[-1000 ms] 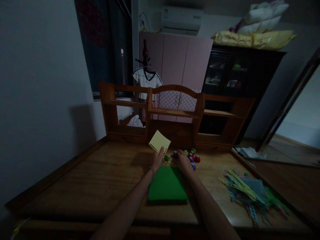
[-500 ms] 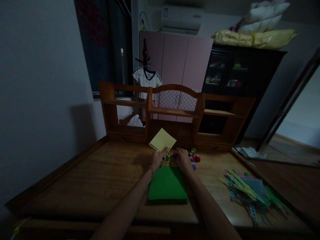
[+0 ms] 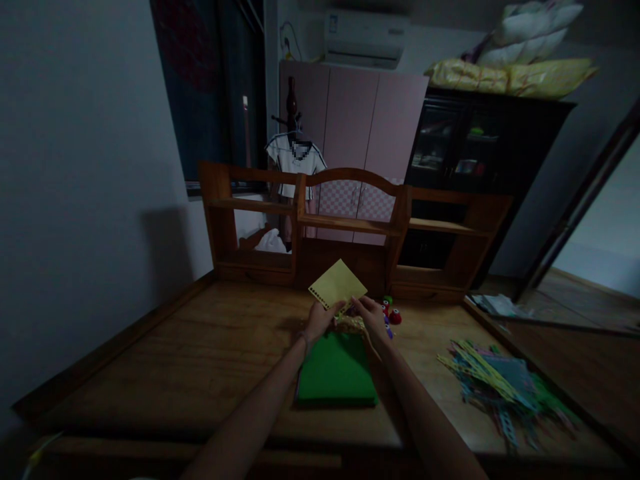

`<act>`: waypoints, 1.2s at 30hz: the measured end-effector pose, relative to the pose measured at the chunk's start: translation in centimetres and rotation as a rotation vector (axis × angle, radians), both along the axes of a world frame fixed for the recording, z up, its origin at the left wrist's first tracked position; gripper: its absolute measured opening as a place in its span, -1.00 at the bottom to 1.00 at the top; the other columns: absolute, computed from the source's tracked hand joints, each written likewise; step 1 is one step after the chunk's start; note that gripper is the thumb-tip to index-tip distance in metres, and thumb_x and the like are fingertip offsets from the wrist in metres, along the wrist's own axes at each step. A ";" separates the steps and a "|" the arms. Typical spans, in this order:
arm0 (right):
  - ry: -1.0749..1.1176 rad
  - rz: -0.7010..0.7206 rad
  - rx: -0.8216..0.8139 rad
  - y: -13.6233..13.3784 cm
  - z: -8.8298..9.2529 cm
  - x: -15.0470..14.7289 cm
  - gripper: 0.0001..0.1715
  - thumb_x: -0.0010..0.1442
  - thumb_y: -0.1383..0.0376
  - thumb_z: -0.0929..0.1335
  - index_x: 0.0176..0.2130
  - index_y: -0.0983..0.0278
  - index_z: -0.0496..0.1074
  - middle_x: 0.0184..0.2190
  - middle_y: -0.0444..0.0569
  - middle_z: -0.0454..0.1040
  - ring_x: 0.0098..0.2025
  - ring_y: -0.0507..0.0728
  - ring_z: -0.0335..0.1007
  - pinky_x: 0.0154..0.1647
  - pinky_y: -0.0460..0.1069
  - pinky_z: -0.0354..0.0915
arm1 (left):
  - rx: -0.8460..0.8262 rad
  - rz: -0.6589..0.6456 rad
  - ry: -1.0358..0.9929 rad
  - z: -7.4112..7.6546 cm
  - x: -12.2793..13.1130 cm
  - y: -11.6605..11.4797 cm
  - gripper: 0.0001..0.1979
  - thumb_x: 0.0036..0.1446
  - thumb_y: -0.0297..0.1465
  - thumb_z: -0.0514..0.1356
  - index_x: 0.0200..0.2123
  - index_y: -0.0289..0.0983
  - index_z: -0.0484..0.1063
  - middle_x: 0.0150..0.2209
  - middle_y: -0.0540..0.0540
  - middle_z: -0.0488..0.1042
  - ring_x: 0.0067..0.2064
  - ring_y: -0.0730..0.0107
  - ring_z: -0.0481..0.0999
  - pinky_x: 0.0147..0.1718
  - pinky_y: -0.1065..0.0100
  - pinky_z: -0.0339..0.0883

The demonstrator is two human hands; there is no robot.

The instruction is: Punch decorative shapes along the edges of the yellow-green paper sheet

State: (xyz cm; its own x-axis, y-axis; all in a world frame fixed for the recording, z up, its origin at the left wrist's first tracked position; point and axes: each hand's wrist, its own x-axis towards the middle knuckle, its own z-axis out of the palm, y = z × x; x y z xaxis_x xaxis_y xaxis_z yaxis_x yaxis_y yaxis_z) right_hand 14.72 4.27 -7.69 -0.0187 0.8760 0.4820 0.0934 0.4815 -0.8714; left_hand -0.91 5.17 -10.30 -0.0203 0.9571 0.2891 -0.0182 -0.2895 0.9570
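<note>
A pale yellow card (image 3: 338, 285) with a row of small holes along its near left edge is raised above the table. My left hand (image 3: 319, 320) is closed on its near edge. At the card's right corner, my right hand (image 3: 371, 316) pinches; a small dark thing seems to be between its fingers and the card, too dim to name. Below both forearms lies a green pad (image 3: 337, 371). Small pale bits (image 3: 350, 325) lie just beyond the pad. Red punches (image 3: 395, 317) and purple ones (image 3: 388, 330) stand right of my right hand.
A heap of cut paper strips and sheets (image 3: 495, 380) lies on the right of the wooden table (image 3: 200, 360). A wooden shelf unit (image 3: 350, 227) runs along the back edge. Low rims border the table's sides.
The yellow card has shifted right and slightly lower. My right hand has come from the small objects behind the pad up to the card's right corner. My left hand still holds the card.
</note>
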 end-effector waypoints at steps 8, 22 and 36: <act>0.045 -0.068 0.011 0.2 -0.1 0.1 -0.57 0.08 -0.02 0.33 -0.48 0.29 0.39 -0.59 -0.10 0.42 -0.51 0.08 0.35 -0.46 -0.08 0.22 | 0.052 0.017 0.024 0.5 -0.2 -0.1 -0.52 -0.02 0.01 0.18 -0.38 -0.36 0.42 -0.61 -0.01 0.42 -0.70 0.53 0.30 -0.71 0.50 0.09; 0.080 -0.086 -0.047 1.4 -1.3 0.5 -0.55 0.04 -0.06 0.33 -0.42 0.30 0.42 -0.55 -0.10 0.44 -0.51 0.09 0.37 -0.47 -0.04 0.33 | 0.106 0.149 -0.131 0.6 -1.4 0.5 -0.62 0.00 -0.07 0.19 -0.40 -0.30 0.33 -0.57 0.06 0.35 -0.68 0.59 0.27 -0.69 0.53 0.09; 0.147 -0.041 -0.095 1.7 -1.7 0.4 -0.57 0.02 -0.05 0.35 -0.40 0.28 0.39 -0.56 -0.10 0.45 -0.53 0.12 0.42 -0.47 0.01 0.39 | 0.132 0.165 -0.140 0.2 -1.3 1.0 -0.66 0.02 -0.17 0.19 -0.25 -0.32 0.36 -0.32 -0.08 0.47 -0.70 0.67 0.24 -0.73 0.53 0.08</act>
State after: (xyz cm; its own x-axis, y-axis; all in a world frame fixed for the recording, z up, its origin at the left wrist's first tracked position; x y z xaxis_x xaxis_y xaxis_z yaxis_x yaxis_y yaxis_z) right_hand 15.13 6.01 -9.36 0.0826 0.9161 0.3923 -0.0204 0.3951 -0.9184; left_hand -2.24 6.14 -10.12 -0.2218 0.8917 0.3947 -0.0895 -0.4217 0.9023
